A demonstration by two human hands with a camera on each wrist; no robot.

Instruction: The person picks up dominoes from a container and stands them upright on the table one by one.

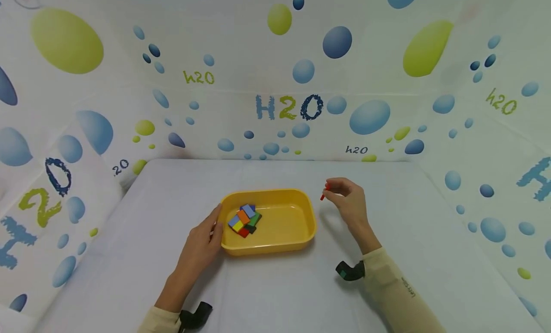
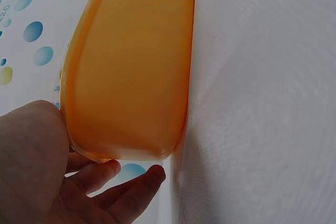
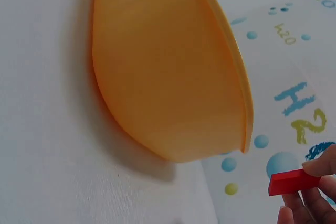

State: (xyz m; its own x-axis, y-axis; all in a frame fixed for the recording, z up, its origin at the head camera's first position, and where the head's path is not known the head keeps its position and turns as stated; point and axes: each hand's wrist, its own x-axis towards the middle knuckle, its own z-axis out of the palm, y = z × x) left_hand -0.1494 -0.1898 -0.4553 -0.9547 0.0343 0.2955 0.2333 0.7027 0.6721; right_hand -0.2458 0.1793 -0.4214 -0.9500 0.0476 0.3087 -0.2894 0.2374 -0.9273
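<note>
My left hand (image 1: 202, 239) grips the left end of a yellow plastic tray (image 1: 280, 249), its fingers (image 2: 139, 192) against the outside of the end wall. In the head view, a small pile of coloured rectangular blocks (image 1: 243, 219) lies at the left inside the tray: blue, orange, green, yellow, red and dark ones. My right hand (image 1: 349, 204) is raised beyond the tray's right end, apart from it. Between thumb and fingertips it pinches a small red block (image 3: 294, 182), seen clearly in the right wrist view.
A white cloth (image 1: 267, 294) covers the table under the tray. Walls (image 1: 241, 41) printed with blue and green drops and H2O lettering stand behind and at both sides. Black wrist cameras (image 1: 349, 271) stick out from both cuffs.
</note>
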